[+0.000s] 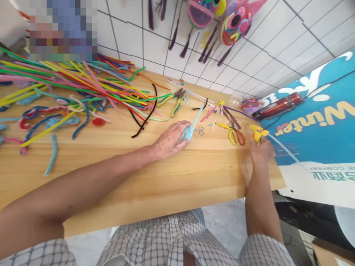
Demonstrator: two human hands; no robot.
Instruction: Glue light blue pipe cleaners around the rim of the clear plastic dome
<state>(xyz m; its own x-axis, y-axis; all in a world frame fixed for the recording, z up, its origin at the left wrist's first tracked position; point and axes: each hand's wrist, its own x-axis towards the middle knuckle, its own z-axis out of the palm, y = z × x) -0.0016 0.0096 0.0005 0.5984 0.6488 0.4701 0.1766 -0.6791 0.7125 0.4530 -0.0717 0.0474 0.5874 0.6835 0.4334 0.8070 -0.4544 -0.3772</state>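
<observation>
Near the middle of the wooden table, my left hand (pixel 172 140) is closed around a small rounded piece wrapped in light blue pipe cleaner (pixel 196 120), one end of which sticks up and away. The piece is mostly hidden by my fingers, and part of it looks clear. At the table's right end, my right hand (pixel 261 149) grips a yellow glue gun (pixel 257 131), with a long whitish glue stick (pixel 285 149) trailing from its back. Small metal scissors (pixel 200 130) lie just right of my left hand. Yellow-and-red-handled scissors (pixel 235 136) rest between both hands.
A large heap of coloured pipe cleaners (pixel 91 83) covers the left back. Green-handled pliers (pixel 176 101), a clear ball (pixel 234 101), a decorated ball (pixel 250 105) and a red cylindrical tool (pixel 280 106) lie along the back. Tasselled ornaments (pixel 235 26) hang on the tiled wall.
</observation>
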